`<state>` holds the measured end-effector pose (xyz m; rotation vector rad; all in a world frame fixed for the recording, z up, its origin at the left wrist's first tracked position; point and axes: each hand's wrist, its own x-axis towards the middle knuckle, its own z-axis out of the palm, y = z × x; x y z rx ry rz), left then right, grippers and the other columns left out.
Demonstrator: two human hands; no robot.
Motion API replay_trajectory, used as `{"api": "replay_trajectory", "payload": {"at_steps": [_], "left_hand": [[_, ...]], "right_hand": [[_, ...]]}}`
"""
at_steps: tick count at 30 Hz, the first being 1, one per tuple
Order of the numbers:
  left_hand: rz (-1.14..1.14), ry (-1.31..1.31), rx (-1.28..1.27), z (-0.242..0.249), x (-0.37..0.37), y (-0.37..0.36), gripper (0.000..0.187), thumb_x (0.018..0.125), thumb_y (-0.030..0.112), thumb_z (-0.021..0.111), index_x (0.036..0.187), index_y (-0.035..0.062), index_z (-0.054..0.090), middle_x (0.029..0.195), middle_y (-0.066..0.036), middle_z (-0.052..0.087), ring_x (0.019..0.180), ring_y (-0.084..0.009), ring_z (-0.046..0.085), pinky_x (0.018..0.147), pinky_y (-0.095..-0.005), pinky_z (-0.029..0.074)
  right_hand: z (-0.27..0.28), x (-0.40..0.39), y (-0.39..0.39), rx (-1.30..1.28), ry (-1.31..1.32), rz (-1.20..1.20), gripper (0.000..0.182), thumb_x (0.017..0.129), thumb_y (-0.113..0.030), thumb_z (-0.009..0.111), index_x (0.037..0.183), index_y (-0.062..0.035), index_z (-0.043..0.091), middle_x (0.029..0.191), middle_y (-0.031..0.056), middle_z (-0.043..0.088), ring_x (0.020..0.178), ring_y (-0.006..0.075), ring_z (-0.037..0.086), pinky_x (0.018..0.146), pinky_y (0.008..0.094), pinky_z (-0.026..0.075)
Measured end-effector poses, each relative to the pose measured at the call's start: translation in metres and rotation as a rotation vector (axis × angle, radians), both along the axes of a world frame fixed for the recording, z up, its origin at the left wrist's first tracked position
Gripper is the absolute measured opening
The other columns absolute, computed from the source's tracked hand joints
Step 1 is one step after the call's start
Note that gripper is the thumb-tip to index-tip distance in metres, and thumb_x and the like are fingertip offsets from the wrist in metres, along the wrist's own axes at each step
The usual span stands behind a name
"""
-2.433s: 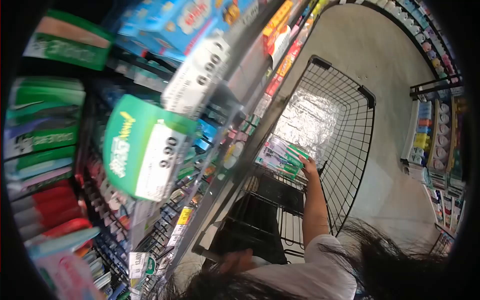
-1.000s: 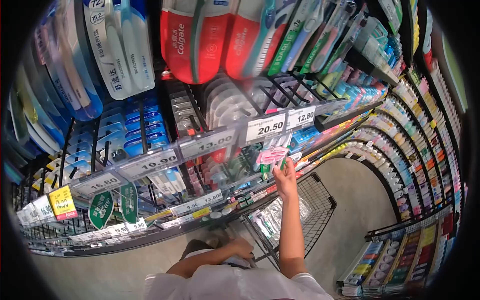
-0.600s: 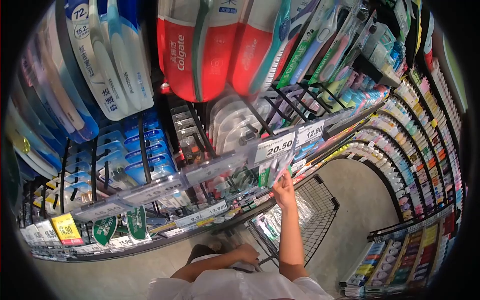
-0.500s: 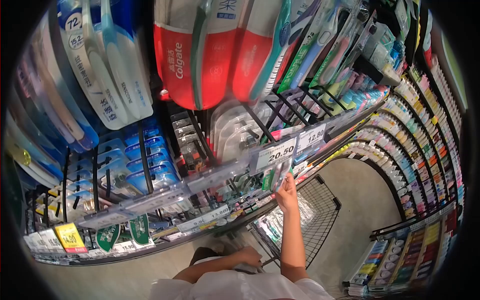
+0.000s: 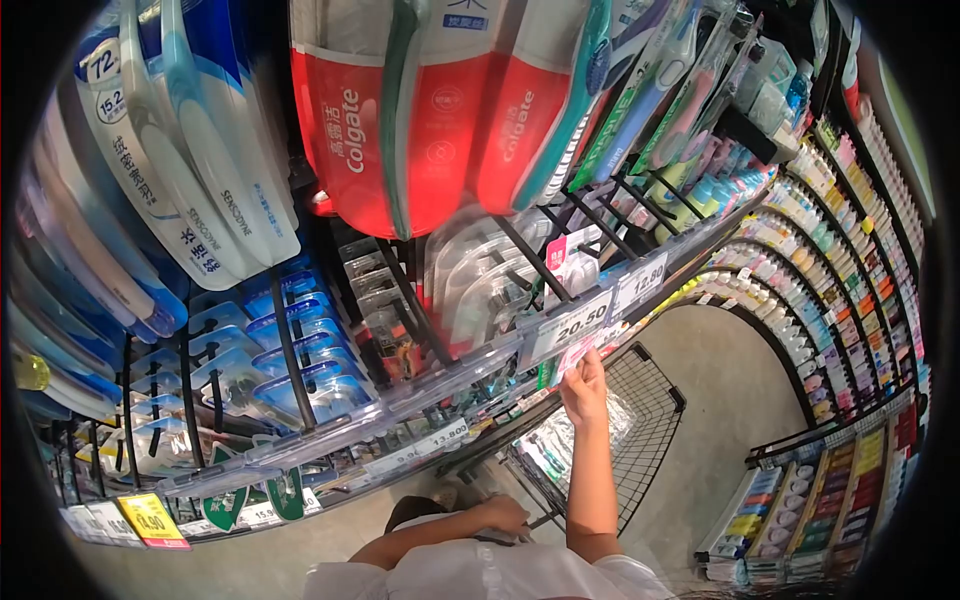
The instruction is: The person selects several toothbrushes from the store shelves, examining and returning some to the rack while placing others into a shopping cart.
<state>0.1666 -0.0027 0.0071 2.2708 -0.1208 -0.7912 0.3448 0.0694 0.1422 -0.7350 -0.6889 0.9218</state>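
Observation:
My right hand reaches forward below the shelf's price strip. Its thumb and fingers pinch a small toothbrush pack, of which a pink and white printed face shows. Most of the pack is hidden by the hand and the strip. Close to my body, my left hand is bent in with its fingers curled, near the handle end of a black wire shopping cart. What it grips, if anything, I cannot make out. Clear packs lie in the cart.
Red Colgate toothbrush packs and blue-white packs hang large in front. Black hooks stick out above the price strip. Curved shelves of bottles stand at the right, with a lower display beneath.
The view has shifted slightly. The pack in my right hand showed a clear, greenish side and now shows a pink and white one, lower beside the price strip. My left hand stays near the cart.

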Motion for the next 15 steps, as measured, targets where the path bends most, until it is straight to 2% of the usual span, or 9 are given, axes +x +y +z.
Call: {"api": "replay_trajectory", "payload": {"at_steps": [3,6,10,11,13,15], "left_hand": [[-0.005,-0.023,0.012,-0.008,-0.001,-0.001,0.044,0.081,0.046,0.046,0.095,0.0062,0.059,0.085,-0.015,0.063,0.081,-0.0335,0.061,0.071,-0.0456,0.047],[-0.031,-0.010,0.001,-0.006,0.000,0.002,0.044,0.081,0.046,0.045,0.095,0.0065,0.059,0.085,-0.015,0.063,0.081,-0.0335,0.061,0.070,-0.0462,0.047],[-0.054,-0.020,0.013,-0.010,0.001,0.001,0.044,0.081,0.046,0.045,0.094,0.0062,0.059,0.086,-0.016,0.063,0.082,-0.0339,0.061,0.070,-0.0467,0.047],[-0.043,-0.037,0.022,-0.014,0.001,-0.001,0.044,0.081,0.046,0.045,0.094,0.0062,0.059,0.086,-0.016,0.063,0.082,-0.0340,0.061,0.071,-0.0466,0.047],[-0.022,-0.069,0.036,-0.020,0.000,-0.004,0.044,0.081,0.046,0.046,0.094,0.0060,0.059,0.087,-0.016,0.063,0.083,-0.0342,0.060,0.071,-0.0464,0.047],[0.032,-0.174,0.007,-0.026,-0.004,-0.006,0.044,0.081,0.046,0.047,0.084,0.0027,0.058,0.073,-0.016,0.062,0.071,-0.0336,0.061,0.065,-0.0452,0.047]], "right_hand": [[0.005,-0.007,0.002,0.014,-0.002,0.003,0.061,0.077,-0.006,0.065,0.129,-0.0007,0.034,0.118,0.0042,0.050,0.107,0.0134,0.049,0.092,0.0276,0.037],[0.013,-0.018,0.007,-0.019,-0.073,-0.078,0.063,0.076,-0.020,0.069,0.126,-0.0026,0.036,0.116,0.0050,0.053,0.105,0.0154,0.052,0.087,0.0303,0.042],[0.009,-0.024,0.012,-0.004,-0.042,-0.049,0.062,0.075,-0.020,0.070,0.124,-0.0026,0.038,0.114,0.0047,0.055,0.104,0.0157,0.053,0.087,0.0308,0.041],[0.005,-0.025,0.014,0.009,-0.029,-0.070,0.053,0.076,-0.014,0.068,0.121,-0.0020,0.041,0.113,0.0054,0.055,0.103,0.0164,0.053,0.088,0.0313,0.041],[-0.009,-0.020,0.015,-0.090,-0.019,-0.087,0.047,0.077,-0.008,0.063,0.118,-0.0019,0.043,0.112,0.0057,0.056,0.103,0.0172,0.053,0.089,0.0317,0.040],[-0.011,-0.021,0.017,-0.173,-0.031,-0.119,0.041,0.077,0.000,0.056,0.116,-0.0017,0.044,0.112,0.0072,0.055,0.104,0.0189,0.052,0.090,0.0324,0.039]]}}
